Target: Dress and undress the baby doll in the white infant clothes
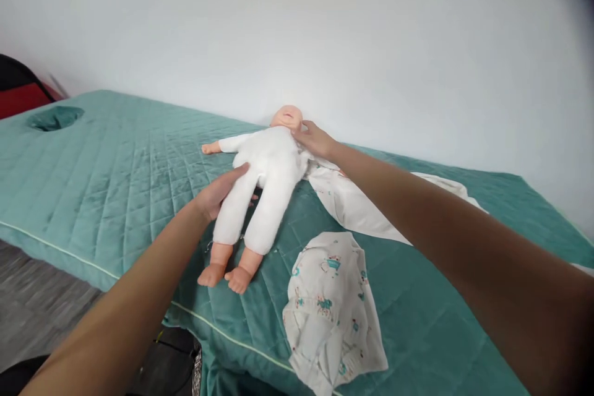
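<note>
A baby doll [266, 164] with a white cloth body and bare feet lies on its back on the green quilted table [106, 161]. My left hand [218, 193] is cupped under the doll's hip and upper leg, fingers curled around it. My right hand [314, 138] rests at the doll's neck and shoulder, fingers pressed against it beside the head [286, 116]. Under my right forearm lies a white cloth [357, 204]. A patterned white garment [329, 306] lies near the front edge, right of the doll's feet.
The table has a face hole [54, 117] at the far left end and stands against a white wall [325, 49]. Grey floor [32, 303] shows at the lower left, with a dark object [171, 359] below the table edge.
</note>
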A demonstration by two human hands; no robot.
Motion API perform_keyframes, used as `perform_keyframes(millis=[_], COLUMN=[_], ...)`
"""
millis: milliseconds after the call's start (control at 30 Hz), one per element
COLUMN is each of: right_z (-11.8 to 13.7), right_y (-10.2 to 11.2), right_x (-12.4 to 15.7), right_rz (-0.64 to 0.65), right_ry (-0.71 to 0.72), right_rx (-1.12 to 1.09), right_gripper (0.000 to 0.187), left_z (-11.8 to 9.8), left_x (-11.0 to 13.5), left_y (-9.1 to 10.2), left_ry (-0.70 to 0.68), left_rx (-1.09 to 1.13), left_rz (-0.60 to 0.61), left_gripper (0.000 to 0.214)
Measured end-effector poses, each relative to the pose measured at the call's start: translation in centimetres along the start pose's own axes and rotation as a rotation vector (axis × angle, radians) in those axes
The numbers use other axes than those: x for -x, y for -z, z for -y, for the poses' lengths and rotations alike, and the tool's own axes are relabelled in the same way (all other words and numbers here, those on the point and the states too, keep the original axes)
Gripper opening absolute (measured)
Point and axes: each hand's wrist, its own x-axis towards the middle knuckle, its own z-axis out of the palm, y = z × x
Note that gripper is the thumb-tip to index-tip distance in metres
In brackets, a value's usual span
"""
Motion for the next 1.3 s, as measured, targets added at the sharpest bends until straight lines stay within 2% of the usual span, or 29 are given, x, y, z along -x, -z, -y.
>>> perform_keyframes(millis=[100,133,233,267,300,333,367,467,533,567,633,733,833,933,1067,1167,1233,1300], right_z=[-2.8,-4.0,-7.8,-8.9,-10.0,-10.8,-11.4,-11.9,-11.2,-10.8,-9.6,-8.0,-6.1,-3.0,2.4,5.5,6.6,7.1], right_y=[1.8,2.7,5.8,6.7,7.5,8.2,8.8,10.3,11.3,11.9,13.5,16.3,18.6,19.1,17.7,16.6,16.3,16.2], right_x=[1.0,1.7,5.2,6.5,7.9,9.3,10.5,13.4,14.6,15.2,16.5,19.2,22.7,26.6,31.4,34.7,36.6,38.1], right_rz=[-0.072,-0.092,-0.116,-0.104,-0.082,-0.062,-0.044,0.007,0.02,0.019,0.001,-0.104,-0.256,-0.335,-0.235,-0.065,0.007,0.024], right_ry=[-0.139,-0.18,-0.319,-0.355,-0.378,-0.392,-0.4,-0.388,-0.36,-0.345,-0.321,-0.308,-0.266,-0.102,0.125,0.321,0.361,0.339], right_rx=[0.283,0.331,0.471,0.518,0.56,0.601,0.638,0.726,0.766,0.782,0.811,0.802,0.719,0.536,0.392,0.386,0.377,0.364], right_gripper=[0.065,0.062,0.057,0.055,0.053,0.052,0.05,0.041,0.037,0.036,0.038,0.039,0.039,0.031,0.026,0.027,0.028,0.029], left_z=[0.3,0.2,-0.9,-1.4,-1.9,-2.3,-2.7,-2.9,-2.4,-2.1,-1.6,-1.5,-2.0,-2.9,-4.2,-5.1,-5.6,-5.9], left_x=[-0.1,-0.1,0.7,1.2,1.9,2.8,3.8,7.0,8.7,9.4,10.2,10.7,11.2,12.2,13.2,13.6,13.9,14.2], left_y=[0.2,0.1,-1.1,-1.8,-2.8,-4.0,-5.3,-9.4,-11.6,-12.5,-13.8,-15.2,-17.0,-19.6,-22.8,-24.3,-24.8,-25.1], left_ry=[-0.13,-0.189,-0.417,-0.494,-0.554,-0.59,-0.586,-0.427,-0.37,-0.365,-0.387,-0.475,-0.669,-0.872,-1.067,-1.22,-1.266,-1.25], left_rx=[-0.179,-0.268,-0.567,-0.65,-0.712,-0.755,-0.777,-0.864,-0.987,-1.05,-1.139,-1.111,-0.933,-0.729,-0.517,-0.445,-0.493,-0.593], left_rz=[-0.107,-0.183,-0.51,-0.593,-0.62,-0.58,-0.469,0.072,0.357,0.437,0.496,0.461,0.416,0.316,0.108,-0.067,-0.043,0.103], left_gripper=[0.054,0.051,0.035,0.032,0.031,0.03,0.03,0.039,0.049,0.051,0.042,0.022,0.021,0.025,0.028,0.038,0.043,0.034])
